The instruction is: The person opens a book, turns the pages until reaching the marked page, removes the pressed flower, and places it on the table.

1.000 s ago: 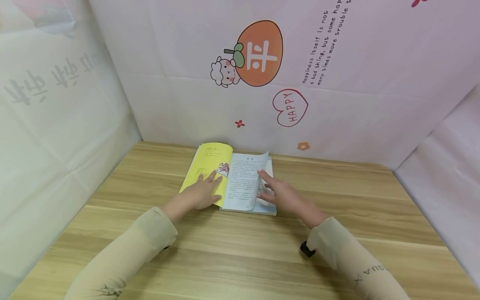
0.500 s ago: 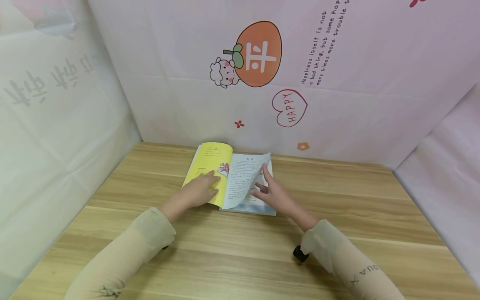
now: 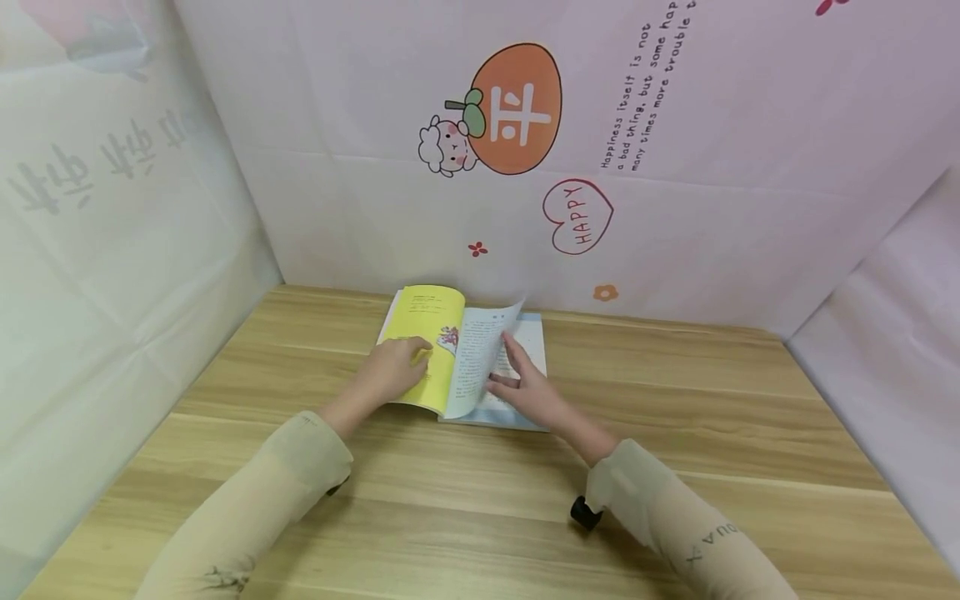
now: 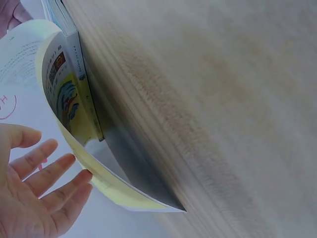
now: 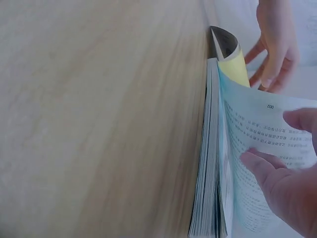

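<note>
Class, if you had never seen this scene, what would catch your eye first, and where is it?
Probably the yellow page, bright at the left of the open book. Next, perhaps the pale page beside it, curved up at the right hand. Behind, the big orange fruit printed on the backdrop also stands out.

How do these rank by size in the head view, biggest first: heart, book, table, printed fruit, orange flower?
1. Table
2. Book
3. Printed fruit
4. Heart
5. Orange flower
</note>
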Demonstrator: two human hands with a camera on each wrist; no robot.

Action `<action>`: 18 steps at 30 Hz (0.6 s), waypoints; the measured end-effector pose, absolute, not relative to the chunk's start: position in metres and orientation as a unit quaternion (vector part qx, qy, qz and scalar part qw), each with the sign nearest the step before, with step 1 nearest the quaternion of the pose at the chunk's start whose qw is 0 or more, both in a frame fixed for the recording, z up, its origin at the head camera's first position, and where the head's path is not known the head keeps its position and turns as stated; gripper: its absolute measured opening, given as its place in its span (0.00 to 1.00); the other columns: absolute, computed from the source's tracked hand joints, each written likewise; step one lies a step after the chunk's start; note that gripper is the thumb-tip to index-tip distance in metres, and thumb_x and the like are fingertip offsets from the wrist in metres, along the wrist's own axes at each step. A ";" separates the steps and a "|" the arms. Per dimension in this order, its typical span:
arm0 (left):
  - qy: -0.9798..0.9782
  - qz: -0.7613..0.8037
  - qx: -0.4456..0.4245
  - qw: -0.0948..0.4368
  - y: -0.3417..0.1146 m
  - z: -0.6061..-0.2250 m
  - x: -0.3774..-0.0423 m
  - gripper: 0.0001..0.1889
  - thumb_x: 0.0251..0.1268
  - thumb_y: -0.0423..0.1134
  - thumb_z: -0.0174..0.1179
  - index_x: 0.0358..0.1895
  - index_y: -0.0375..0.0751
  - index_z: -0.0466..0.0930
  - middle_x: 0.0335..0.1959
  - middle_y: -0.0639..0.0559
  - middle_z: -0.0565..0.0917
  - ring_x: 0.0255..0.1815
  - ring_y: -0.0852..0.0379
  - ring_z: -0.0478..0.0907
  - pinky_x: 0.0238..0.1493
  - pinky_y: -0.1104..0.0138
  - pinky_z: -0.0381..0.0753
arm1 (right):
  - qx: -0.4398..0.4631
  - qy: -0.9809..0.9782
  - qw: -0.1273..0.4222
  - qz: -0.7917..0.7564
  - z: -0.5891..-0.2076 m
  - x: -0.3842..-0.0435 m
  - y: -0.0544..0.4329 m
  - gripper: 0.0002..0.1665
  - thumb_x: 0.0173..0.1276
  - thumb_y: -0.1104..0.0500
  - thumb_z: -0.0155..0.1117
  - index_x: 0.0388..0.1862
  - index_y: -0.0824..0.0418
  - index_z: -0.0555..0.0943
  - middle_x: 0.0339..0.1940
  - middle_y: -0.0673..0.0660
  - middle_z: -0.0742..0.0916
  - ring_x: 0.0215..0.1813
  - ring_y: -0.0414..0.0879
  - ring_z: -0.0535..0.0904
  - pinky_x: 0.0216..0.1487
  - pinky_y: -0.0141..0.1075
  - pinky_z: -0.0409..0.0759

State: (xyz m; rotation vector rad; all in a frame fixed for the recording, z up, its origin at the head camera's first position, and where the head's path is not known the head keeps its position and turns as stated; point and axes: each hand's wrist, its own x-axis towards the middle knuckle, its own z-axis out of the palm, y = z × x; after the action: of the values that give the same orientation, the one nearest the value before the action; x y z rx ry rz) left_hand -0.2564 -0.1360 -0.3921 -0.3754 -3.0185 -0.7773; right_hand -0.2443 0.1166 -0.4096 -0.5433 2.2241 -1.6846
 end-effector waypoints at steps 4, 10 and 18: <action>-0.953 -0.281 -0.111 0.001 -0.139 -0.392 -0.259 0.18 0.79 0.40 0.55 0.63 0.34 0.81 0.50 0.41 0.86 0.20 0.59 0.68 0.25 0.66 0.73 | -0.205 0.812 0.155 -0.524 -0.409 -0.239 0.112 0.50 0.77 0.65 0.61 0.87 0.53 0.43 0.86 0.63 0.45 0.74 0.63 0.69 0.65 0.46 0.77; -0.934 -0.345 -0.096 -0.005 -0.145 -0.391 -0.261 0.25 0.85 0.49 0.44 0.66 0.32 0.78 0.58 0.37 0.84 0.53 0.42 0.82 0.55 0.49 0.81 | -0.221 0.829 0.164 -0.487 -0.411 -0.237 0.106 0.47 0.76 0.64 0.63 0.86 0.54 0.51 0.86 0.60 0.44 0.77 0.64 0.64 0.69 0.45 0.73; -0.936 -0.338 -0.100 0.016 -0.144 -0.389 -0.260 0.27 0.82 0.52 0.50 0.73 0.39 0.70 0.64 0.35 0.80 0.62 0.37 0.79 0.61 0.45 0.78 | -0.280 0.858 0.137 -0.408 -0.411 -0.234 0.100 0.39 0.76 0.62 0.64 0.82 0.61 0.61 0.85 0.62 0.49 0.81 0.57 0.56 0.76 0.48 0.63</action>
State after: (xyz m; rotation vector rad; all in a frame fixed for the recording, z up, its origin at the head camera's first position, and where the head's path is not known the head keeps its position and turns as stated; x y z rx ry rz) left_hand -0.2598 -0.1442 -0.3895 -0.3111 -2.9096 -1.0507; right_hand -0.2345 0.0996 -0.4112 -0.8093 2.4839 -1.1812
